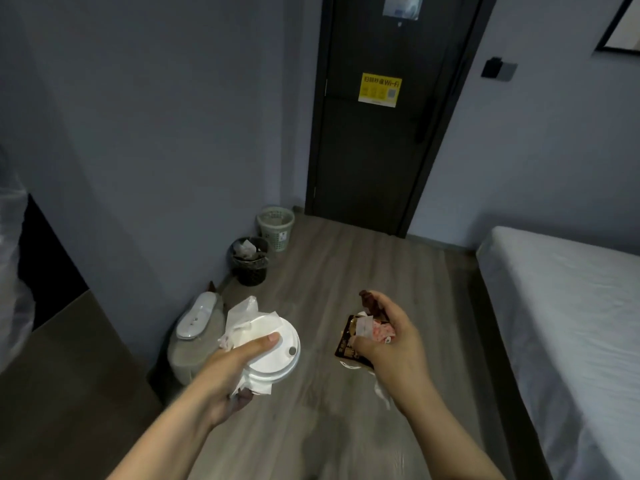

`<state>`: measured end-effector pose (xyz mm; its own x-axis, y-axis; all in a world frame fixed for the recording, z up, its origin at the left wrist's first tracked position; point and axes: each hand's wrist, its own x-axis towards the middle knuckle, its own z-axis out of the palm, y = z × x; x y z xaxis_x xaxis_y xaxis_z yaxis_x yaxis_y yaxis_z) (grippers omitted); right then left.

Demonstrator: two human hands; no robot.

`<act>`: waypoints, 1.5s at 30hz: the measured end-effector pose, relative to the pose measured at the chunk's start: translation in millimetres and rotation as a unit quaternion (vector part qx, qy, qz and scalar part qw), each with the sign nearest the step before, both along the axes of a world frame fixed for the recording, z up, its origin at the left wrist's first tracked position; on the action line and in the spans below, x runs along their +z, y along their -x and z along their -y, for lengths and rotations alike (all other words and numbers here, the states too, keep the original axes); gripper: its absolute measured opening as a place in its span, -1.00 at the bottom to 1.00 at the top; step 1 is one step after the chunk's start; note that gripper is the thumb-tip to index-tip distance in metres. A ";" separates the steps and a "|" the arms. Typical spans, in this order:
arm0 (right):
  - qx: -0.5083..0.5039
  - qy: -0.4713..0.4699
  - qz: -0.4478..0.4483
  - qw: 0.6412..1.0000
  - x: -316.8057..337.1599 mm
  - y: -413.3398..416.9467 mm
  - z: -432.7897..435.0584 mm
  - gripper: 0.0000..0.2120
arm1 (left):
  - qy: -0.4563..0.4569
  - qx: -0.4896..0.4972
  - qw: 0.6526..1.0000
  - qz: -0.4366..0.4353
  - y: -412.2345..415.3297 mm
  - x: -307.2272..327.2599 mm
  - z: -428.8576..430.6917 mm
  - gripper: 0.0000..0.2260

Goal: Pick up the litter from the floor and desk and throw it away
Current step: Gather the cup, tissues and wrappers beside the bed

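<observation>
My left hand grips a white lidded cup together with crumpled white tissue, thumb lying across the lid. My right hand holds a bundle of snack wrappers, brown, gold and pink, with a bit of clear plastic hanging below the palm. Both hands are held above the wood floor. Ahead by the left wall stands a black mesh bin lined with a bag and holding litter. Just behind it is a pale green mesh bin.
A water jug with a white pump top stands on the floor by the desk corner. A bed with white sheets fills the right side. A dark door is shut at the far wall.
</observation>
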<state>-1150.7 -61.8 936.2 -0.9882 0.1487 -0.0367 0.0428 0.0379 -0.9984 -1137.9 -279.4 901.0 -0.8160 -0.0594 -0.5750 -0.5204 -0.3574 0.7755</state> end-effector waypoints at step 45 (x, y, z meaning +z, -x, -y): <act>0.121 -0.050 0.115 0.985 -77.8 866.5 193.1 -0.48 | 0.042 0.108 0.989 0.093 821.5 -89.2 214.6 -0.64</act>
<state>-2017.2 -254.9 858.4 -0.9622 -0.0763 -0.2615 0.2456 0.1719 -0.9540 -1959.4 -494.0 811.8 -0.6588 -0.2753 -0.7001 -0.5755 -0.4149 0.7047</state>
